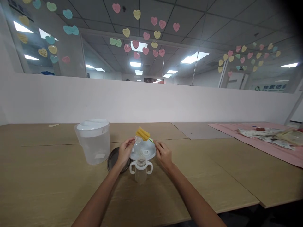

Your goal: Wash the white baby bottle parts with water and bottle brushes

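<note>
My left hand (125, 152) is closed, its fingertips pinching a small clear round bottle part (137, 139) that could be a cap or nipple. Between thumb and fingers of my right hand (163, 154) is the thin green handle of a bottle brush with a yellow sponge head (142, 133). That sponge head is beside the clear part; whether they touch I cannot tell. Below and between both hands stands an open clear baby bottle (141, 176) with two white side handles. Just behind it lies a white domed object (149, 153), partly hidden by the bottle and hands.
A lidded translucent pitcher (96, 148) of water stands left. Under my left forearm sits a dark round dish (110, 160). Far right, a pink cloth (239, 136) bears several packets (284, 137). A white wall (151, 102) with windows above it borders the brown table (201, 179).
</note>
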`<state>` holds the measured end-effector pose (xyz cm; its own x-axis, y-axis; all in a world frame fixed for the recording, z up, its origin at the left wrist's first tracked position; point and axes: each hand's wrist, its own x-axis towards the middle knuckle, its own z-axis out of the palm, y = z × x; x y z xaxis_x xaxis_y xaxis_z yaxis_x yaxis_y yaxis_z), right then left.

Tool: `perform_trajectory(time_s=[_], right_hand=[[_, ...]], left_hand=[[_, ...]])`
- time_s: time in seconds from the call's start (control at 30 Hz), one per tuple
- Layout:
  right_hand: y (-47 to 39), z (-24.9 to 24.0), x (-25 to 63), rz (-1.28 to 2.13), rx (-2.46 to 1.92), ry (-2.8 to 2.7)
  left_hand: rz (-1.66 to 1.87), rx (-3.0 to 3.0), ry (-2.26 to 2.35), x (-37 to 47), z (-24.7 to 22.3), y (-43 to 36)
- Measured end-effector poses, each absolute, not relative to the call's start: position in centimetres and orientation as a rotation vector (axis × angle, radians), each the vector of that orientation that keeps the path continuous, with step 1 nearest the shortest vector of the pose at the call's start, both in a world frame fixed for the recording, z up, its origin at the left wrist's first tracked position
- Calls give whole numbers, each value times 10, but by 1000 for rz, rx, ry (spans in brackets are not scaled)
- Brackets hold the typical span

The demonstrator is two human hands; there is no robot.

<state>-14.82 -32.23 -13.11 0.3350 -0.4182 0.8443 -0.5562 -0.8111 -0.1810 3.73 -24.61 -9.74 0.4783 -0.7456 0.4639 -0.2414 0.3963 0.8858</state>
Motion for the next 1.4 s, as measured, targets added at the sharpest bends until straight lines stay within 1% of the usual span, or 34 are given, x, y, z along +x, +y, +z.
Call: perform_trajectory(time_s=[0.23,0.67,1.0,1.17,1.4], right_hand=[[-316,-128,-151,1579,2371,-893],[-321,-131,-152,1670,2367,-653],[-323,-134,-154,1637,2467,-532],[-321,-131,-154,1599,2487,-546],[-321,-126,-154,1564,2477,-625]], left_hand=[[-460,1132,-1077,36,-97,-247],[-517,1089,-1001,31,-95,-243],[-603,1065,-1034,27,-98,-244],[-598,1105,-1038,25,-96,-240],[-625,1089,-1167,26,-89,-236]])
